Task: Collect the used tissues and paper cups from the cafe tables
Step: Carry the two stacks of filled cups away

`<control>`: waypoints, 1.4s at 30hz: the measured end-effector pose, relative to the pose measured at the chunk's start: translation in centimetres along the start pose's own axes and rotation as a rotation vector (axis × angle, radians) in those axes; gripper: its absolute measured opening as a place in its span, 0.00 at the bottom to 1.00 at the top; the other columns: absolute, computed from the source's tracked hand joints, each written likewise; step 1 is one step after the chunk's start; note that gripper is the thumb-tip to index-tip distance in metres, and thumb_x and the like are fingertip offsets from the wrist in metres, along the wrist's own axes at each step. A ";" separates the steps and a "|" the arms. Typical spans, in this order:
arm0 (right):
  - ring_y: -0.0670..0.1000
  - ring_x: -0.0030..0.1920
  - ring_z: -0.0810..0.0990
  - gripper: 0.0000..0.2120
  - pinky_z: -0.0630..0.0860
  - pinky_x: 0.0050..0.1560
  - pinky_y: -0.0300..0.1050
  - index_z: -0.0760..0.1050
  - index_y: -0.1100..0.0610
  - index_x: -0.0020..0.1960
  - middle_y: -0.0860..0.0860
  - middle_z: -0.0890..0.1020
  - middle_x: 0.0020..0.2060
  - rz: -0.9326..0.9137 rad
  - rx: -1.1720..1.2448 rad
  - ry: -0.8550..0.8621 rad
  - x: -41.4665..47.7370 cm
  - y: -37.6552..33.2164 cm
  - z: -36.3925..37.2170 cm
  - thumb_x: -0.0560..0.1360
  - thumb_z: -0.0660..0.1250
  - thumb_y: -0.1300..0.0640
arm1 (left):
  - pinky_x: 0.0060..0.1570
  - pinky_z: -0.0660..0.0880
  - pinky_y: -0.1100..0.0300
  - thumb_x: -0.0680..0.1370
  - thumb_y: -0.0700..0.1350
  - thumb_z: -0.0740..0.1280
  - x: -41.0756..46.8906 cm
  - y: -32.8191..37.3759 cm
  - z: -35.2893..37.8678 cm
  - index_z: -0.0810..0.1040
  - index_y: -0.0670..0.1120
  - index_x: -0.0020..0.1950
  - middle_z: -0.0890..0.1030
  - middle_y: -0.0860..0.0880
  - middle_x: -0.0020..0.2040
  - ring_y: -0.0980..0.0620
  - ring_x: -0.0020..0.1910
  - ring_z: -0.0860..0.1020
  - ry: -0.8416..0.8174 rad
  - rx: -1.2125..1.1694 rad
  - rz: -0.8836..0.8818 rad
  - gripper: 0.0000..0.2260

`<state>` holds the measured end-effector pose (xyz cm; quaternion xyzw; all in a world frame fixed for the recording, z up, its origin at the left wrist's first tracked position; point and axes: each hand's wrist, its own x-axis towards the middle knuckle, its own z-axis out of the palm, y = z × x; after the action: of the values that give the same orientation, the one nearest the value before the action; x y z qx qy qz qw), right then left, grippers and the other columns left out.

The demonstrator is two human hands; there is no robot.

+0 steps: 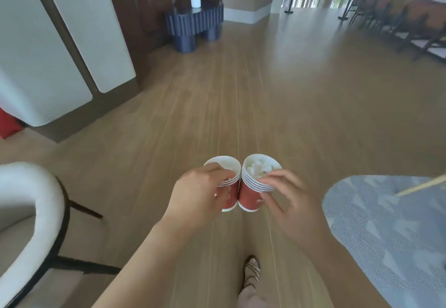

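While two hands (195, 194) (296, 204) grip them, two tissue-topped cup stacks (231, 196) (249, 196) touch.

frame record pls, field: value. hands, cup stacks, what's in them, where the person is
left hand: grip round left cup stack
right hand: pinches right cup stack near its rims
stacks: upright, side by side, touching; red walls, white rims
contents: crumpled tissues in right stack's top cup; left stack's contents partly hidden by hand
place: carried above wooden floor
nearby: white chair left, patterned rug right
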<state>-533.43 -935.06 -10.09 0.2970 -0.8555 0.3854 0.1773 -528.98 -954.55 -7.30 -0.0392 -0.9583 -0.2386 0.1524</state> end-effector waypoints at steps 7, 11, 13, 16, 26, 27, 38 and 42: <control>0.41 0.48 0.74 0.12 0.68 0.48 0.29 0.80 0.55 0.51 0.45 0.78 0.47 -0.055 -0.008 -0.060 21.3 13.3 3.8 0.69 0.71 0.66 | 0.38 0.74 0.60 0.74 0.42 0.65 22.7 -7.7 3.2 0.79 0.55 0.55 0.79 0.58 0.49 0.53 0.45 0.78 -0.033 0.044 0.052 0.12; 0.37 0.48 0.73 0.11 0.67 0.47 0.26 0.79 0.50 0.51 0.42 0.77 0.46 -0.126 0.020 -0.078 34.6 17.2 8.4 0.69 0.70 0.60 | 0.34 0.75 0.57 0.73 0.38 0.68 33.6 -13.5 1.1 0.80 0.52 0.54 0.81 0.56 0.47 0.49 0.41 0.79 0.024 0.129 0.034 0.13; 0.39 0.49 0.73 0.12 0.67 0.48 0.26 0.79 0.50 0.51 0.42 0.77 0.47 -0.157 0.055 -0.097 40.7 18.6 11.6 0.69 0.72 0.61 | 0.32 0.75 0.59 0.72 0.37 0.69 38.2 -16.9 -0.2 0.81 0.51 0.53 0.82 0.54 0.46 0.48 0.39 0.80 0.065 0.197 0.029 0.13; 0.42 0.49 0.75 0.13 0.68 0.50 0.28 0.79 0.51 0.51 0.43 0.77 0.46 -0.220 0.119 -0.121 49.4 20.0 17.2 0.69 0.72 0.63 | 0.29 0.73 0.59 0.70 0.36 0.71 44.1 -23.0 -2.0 0.81 0.50 0.52 0.81 0.54 0.43 0.48 0.38 0.79 0.091 0.257 -0.008 0.14; 0.40 0.50 0.75 0.12 0.69 0.51 0.31 0.74 0.43 0.55 0.36 0.74 0.48 -0.268 0.291 -0.151 72.5 24.4 35.3 0.72 0.66 0.54 | 0.31 0.73 0.58 0.65 0.36 0.73 65.0 -42.4 -4.4 0.83 0.49 0.49 0.83 0.53 0.42 0.45 0.32 0.79 0.176 0.278 -0.116 0.15; 0.40 0.51 0.75 0.13 0.68 0.52 0.30 0.73 0.42 0.56 0.36 0.74 0.49 -0.265 0.290 -0.156 74.6 25.4 36.4 0.73 0.65 0.53 | 0.31 0.73 0.58 0.66 0.37 0.71 67.3 -43.7 -4.2 0.82 0.50 0.50 0.83 0.54 0.42 0.46 0.32 0.79 0.181 0.268 -0.115 0.15; 0.41 0.50 0.74 0.23 0.70 0.49 0.32 0.73 0.44 0.54 0.38 0.74 0.48 -0.076 0.161 -0.075 97.0 42.2 45.1 0.67 0.72 0.66 | 0.35 0.77 0.59 0.63 0.38 0.75 97.4 -56.3 4.7 0.81 0.54 0.51 0.82 0.58 0.41 0.55 0.35 0.79 -0.008 0.146 0.087 0.20; 0.43 0.49 0.75 0.25 0.70 0.45 0.29 0.73 0.45 0.52 0.41 0.77 0.46 -0.062 0.122 -0.069 106.7 48.8 48.1 0.65 0.74 0.69 | 0.40 0.76 0.59 0.66 0.39 0.74 109.0 -60.6 7.2 0.81 0.56 0.52 0.81 0.59 0.44 0.54 0.38 0.80 -0.086 0.108 0.062 0.18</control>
<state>-649.66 -985.83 -11.14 0.3467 -0.8264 0.4207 0.1410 -643.55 -1004.42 -6.50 -0.0705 -0.9737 -0.1799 0.1204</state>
